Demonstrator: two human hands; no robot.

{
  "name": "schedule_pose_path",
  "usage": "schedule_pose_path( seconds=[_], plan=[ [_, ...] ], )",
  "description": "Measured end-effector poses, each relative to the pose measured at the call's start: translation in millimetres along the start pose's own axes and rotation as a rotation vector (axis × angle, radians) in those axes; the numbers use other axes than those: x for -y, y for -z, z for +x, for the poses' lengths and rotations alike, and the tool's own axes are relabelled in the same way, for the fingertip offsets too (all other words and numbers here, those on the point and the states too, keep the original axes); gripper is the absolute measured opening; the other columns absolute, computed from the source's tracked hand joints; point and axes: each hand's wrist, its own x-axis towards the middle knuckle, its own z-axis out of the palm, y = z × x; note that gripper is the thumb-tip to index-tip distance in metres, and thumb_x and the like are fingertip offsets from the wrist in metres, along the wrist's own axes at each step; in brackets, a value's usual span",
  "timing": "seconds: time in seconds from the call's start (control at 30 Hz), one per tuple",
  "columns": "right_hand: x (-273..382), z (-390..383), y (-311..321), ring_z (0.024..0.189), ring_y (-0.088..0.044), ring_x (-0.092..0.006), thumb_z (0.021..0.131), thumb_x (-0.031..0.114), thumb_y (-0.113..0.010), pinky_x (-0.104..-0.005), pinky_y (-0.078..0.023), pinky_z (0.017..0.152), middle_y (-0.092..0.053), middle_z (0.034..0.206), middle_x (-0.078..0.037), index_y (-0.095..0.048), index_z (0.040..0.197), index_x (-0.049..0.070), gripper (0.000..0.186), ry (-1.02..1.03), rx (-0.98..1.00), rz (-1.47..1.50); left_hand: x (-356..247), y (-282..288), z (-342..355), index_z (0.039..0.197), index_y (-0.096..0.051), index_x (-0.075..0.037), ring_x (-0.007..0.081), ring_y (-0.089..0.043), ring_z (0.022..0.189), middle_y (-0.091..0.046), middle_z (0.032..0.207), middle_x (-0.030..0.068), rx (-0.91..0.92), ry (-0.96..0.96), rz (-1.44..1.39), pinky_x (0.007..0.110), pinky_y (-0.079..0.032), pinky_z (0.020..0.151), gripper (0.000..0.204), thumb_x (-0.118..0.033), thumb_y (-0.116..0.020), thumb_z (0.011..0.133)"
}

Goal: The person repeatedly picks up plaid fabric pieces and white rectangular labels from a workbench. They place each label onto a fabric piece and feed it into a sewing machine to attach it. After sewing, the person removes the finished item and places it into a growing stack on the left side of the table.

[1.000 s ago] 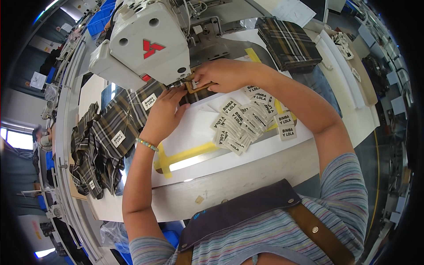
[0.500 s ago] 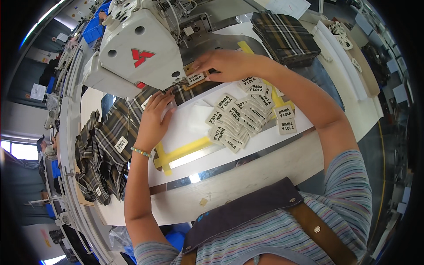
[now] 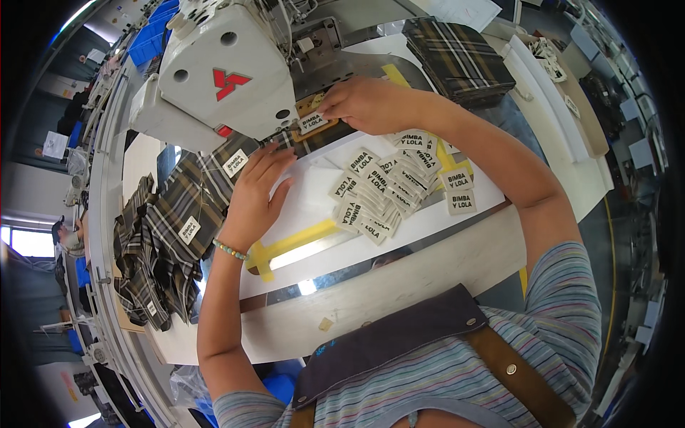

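Note:
My right hand (image 3: 374, 105) reaches in from the right, fingers bent together at the edge of a white printed label (image 3: 312, 123). That label sits inside a tan frame (image 3: 329, 129) beneath the head of a white sewing machine (image 3: 207, 71). My left hand (image 3: 251, 194) has its fingers stretched and apart; its fingertips are at the plaid fabric (image 3: 214, 175) just left of the frame. Another label (image 3: 235, 163) lies on this dark fabric beside the left fingers. A pile of loose white labels (image 3: 385, 187) is spread in front of my right forearm.
Folded plaid pieces (image 3: 460, 60) are stacked at the back right. More plaid cloth (image 3: 157, 257) hangs in a heap at the left. Yellow tape (image 3: 300, 239) borders the white work surface. A box with labels (image 3: 553, 64) stands far right; blue bins (image 3: 151, 43) are at the far left.
My right fingers have drawn closer together at the framed label. My left hand has shifted slightly right and opened out, uncovering the label on the fabric beside it.

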Motion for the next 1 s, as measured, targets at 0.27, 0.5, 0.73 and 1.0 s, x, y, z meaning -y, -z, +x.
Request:
schedule_pose_path(
  seconds=[0.27, 0.5, 0.73, 1.0],
  plan=[
    [27.1, 10.6, -26.3, 0.136, -0.059, -0.0298, 0.093, 0.001, -0.06, -0.0438, -0.049, 0.113, -0.068, 0.143, -0.009, -0.073, 0.132, 0.002, 0.042, 0.027, 0.02, -0.06, 2.9, -10.6, 14.7, 0.138, -0.066, -0.002, 0.0378, -0.054, 0.143, -0.064, 0.146, 0.0139, 0.013, 0.001, -0.022, 0.047, -0.045, 0.119, 0.043, -0.008, -0.073, 0.096],
    [10.2, -10.4, -17.7, 0.139, -0.058, -0.0282, 0.097, 0.009, -0.065, -0.0429, -0.048, 0.118, -0.064, 0.15, -0.007, -0.074, 0.133, 0.009, 0.037, -0.11, -0.044, 0.084, 19.7, -26.9, 20.5, 0.139, -0.067, -0.002, 0.0356, -0.054, 0.137, -0.064, 0.147, 0.0119, 0.029, 0.035, 0.063, 0.045, -0.044, 0.117, 0.044, -0.018, -0.073, 0.099],
    [-9.1, -14.2, -0.5, 0.139, -0.058, -0.0293, 0.098, 0.01, -0.069, -0.0452, -0.048, 0.118, -0.065, 0.149, -0.005, -0.078, 0.126, 0.01, 0.03, -0.158, -0.099, -0.045, 20.8, -16.6, 24.5, 0.142, -0.067, -0.004, 0.0342, -0.047, 0.149, -0.062, 0.153, 0.0095, 0.151, 0.093, 0.038, 0.045, -0.038, 0.124, 0.046, -0.019, -0.072, 0.099],
    [-11.1, -11.3, -8.1, 0.139, -0.058, -0.0279, 0.098, 0.013, -0.07, -0.0453, -0.046, 0.12, -0.067, 0.144, -0.006, -0.08, 0.118, 0.01, 0.023, -0.122, -0.1, -0.102, 28.5, -13.2, 22.1, 0.145, -0.066, -0.006, 0.0338, -0.045, 0.151, -0.06, 0.156, 0.009, 0.184, 0.071, 0.027, 0.046, -0.036, 0.125, 0.049, -0.022, -0.072, 0.1]
  ],
)
